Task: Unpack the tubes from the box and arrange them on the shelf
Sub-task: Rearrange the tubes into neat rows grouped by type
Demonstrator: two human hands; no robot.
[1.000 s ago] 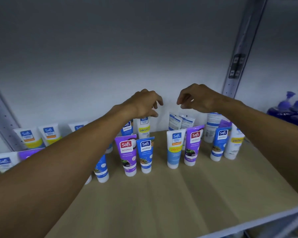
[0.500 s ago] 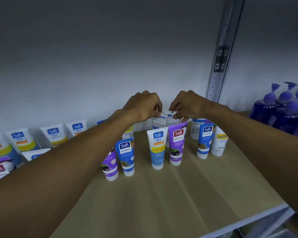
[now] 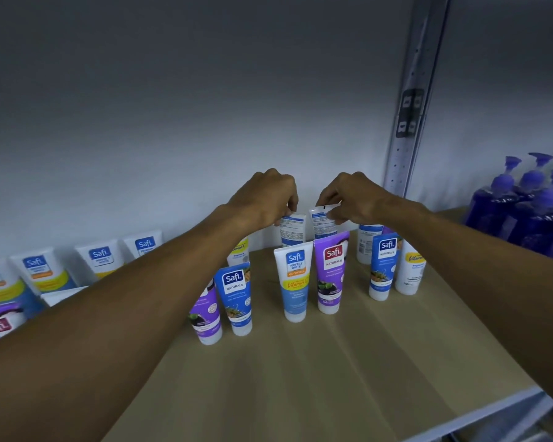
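Note:
Several Safi tubes stand cap-down on the wooden shelf (image 3: 348,362). At the back of the shelf my left hand (image 3: 262,199) pinches the top of a white tube (image 3: 292,231) turned with its back label toward me. My right hand (image 3: 351,196) pinches the crimped top of a second back-facing tube (image 3: 323,223) right beside it. In front of these stand a white-and-blue tube (image 3: 294,282) and a purple tube (image 3: 331,272). A blue tube (image 3: 235,298) and another purple one (image 3: 206,317) stand further left, partly behind my left forearm.
More tubes lean in a row along the back wall at the left (image 3: 42,272). A blue tube (image 3: 382,266) and white tubes stand at the right. Purple pump bottles (image 3: 524,212) fill the neighbouring shelf beyond a metal upright (image 3: 409,122). The shelf's front edge (image 3: 492,416) runs at lower right.
Both hands came down from above the rear tubes and closed on the tops of the two back-facing tubes. The view has shifted to the right.

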